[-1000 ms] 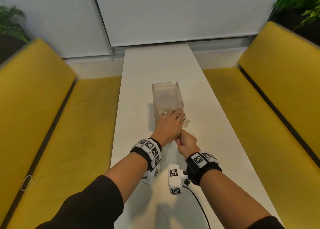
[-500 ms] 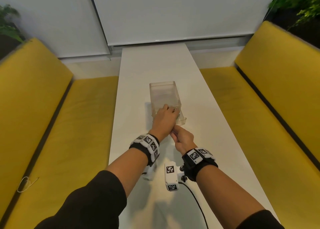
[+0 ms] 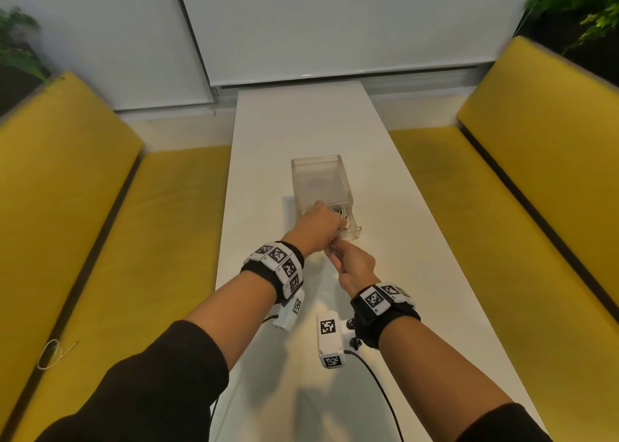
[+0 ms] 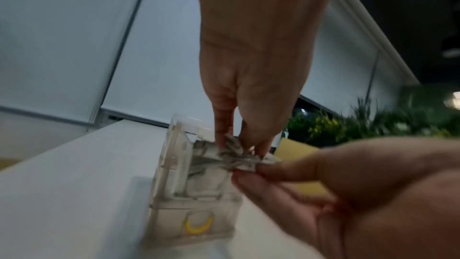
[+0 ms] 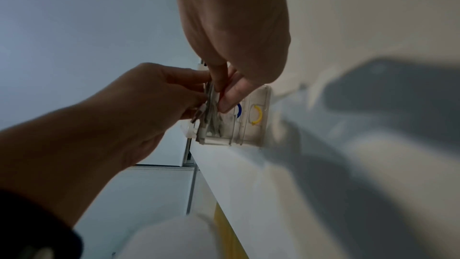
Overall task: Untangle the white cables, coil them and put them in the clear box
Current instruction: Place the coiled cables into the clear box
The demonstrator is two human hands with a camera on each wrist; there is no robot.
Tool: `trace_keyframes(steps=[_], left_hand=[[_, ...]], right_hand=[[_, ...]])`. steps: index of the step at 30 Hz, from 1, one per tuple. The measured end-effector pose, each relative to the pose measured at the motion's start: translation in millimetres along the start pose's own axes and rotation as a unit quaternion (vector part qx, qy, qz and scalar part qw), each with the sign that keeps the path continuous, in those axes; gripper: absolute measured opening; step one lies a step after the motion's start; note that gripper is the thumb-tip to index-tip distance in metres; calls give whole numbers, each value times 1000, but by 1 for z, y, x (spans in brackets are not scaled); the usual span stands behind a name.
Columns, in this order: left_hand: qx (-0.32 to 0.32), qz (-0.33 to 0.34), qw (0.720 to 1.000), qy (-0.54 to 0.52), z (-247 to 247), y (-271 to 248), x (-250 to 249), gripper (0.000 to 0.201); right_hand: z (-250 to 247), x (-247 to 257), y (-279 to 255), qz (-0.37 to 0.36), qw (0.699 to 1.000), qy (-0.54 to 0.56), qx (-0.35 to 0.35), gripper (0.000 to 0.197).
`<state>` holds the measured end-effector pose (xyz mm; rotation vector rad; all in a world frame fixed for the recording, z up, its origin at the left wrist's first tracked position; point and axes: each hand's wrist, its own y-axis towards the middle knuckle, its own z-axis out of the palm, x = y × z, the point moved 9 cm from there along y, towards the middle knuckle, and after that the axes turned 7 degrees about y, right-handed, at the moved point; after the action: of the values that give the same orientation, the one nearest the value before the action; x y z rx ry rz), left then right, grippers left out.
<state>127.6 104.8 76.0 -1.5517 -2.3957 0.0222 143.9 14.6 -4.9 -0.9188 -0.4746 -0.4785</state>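
Both hands pinching one bundle of coiled white cables [image 4: 225,157] at the open near end of the clear box [image 3: 320,177] on the white table [image 3: 301,123]: left hand [image 3: 315,229] from above, right hand [image 3: 351,267] from the near side.

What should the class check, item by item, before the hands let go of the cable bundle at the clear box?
1. Clear box upright on the table: ok.
2. Its drawer pulled open towards the person: ok.
3. Left hand grips the white cables: ok.
4. Right hand pinches the bundle's near end: ok.
5. Cables fully inside the drawer: not ok, part stands above the rim.
6. Coil tidy, no loose end: cannot tell, blurred.
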Motion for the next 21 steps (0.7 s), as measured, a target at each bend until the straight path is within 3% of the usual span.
trace_keyframes(steps=[7, 13, 16, 21], left_hand=[[-126, -58, 989, -56, -10, -10, 9, 29], [-180, -80, 979, -50, -7, -29, 11, 27], [-164, -58, 980, -100, -11, -36, -10, 32], [10, -141, 950, -277, 16, -23, -6, 89]], right_hand=[[10, -5, 5, 5, 1000, 8, 15, 15], [0, -1, 19, -9, 999, -38, -20, 9], [-3, -5, 25, -19, 995, -87, -39, 29], [4, -8, 22, -18, 997, -73, -2, 24]])
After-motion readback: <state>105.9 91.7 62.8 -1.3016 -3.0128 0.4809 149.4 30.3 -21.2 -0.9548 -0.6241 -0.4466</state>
